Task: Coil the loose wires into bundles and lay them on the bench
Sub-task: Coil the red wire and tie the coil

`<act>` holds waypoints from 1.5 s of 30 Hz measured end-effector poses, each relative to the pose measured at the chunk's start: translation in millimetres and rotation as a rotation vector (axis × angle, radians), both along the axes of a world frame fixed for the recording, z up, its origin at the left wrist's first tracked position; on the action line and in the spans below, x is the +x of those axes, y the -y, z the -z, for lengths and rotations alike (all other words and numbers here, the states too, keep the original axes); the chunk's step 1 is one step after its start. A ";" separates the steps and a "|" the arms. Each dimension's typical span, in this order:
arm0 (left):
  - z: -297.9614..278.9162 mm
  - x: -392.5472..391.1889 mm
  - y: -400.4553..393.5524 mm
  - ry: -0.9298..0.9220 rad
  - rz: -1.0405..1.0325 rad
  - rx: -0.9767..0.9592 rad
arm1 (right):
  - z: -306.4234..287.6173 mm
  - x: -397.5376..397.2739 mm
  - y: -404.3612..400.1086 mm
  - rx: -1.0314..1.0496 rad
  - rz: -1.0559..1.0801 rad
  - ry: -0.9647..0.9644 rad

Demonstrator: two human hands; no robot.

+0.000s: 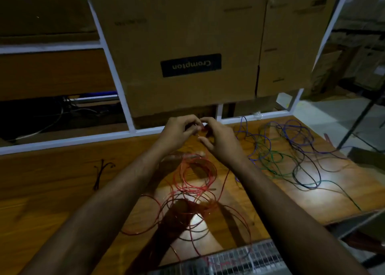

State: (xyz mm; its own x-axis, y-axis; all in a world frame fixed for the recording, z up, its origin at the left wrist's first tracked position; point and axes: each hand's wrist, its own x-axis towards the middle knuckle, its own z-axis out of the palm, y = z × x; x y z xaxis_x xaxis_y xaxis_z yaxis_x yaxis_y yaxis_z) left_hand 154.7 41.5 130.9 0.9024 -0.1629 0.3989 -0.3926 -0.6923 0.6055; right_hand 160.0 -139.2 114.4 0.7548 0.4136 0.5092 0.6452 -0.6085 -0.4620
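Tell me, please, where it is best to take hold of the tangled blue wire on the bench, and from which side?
Probably at the blue wire's far loops, which arch up off the bench. Come from above with the right hand, the nearer one; lower down it crosses the green wire.

Head camera looks down, close over bench point(62, 191).

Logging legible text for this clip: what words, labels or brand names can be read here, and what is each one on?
"Crompton": upside down on the dark label of the big cardboard box.
Faint dark print higher on that box and on the neighbouring box: too blurred to read.
Nothing else readable.
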 end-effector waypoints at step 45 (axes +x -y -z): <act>-147.2 -99.3 -47.7 -0.049 0.194 -1.498 | -98.0 -12.7 -16.5 0.553 -0.316 -0.477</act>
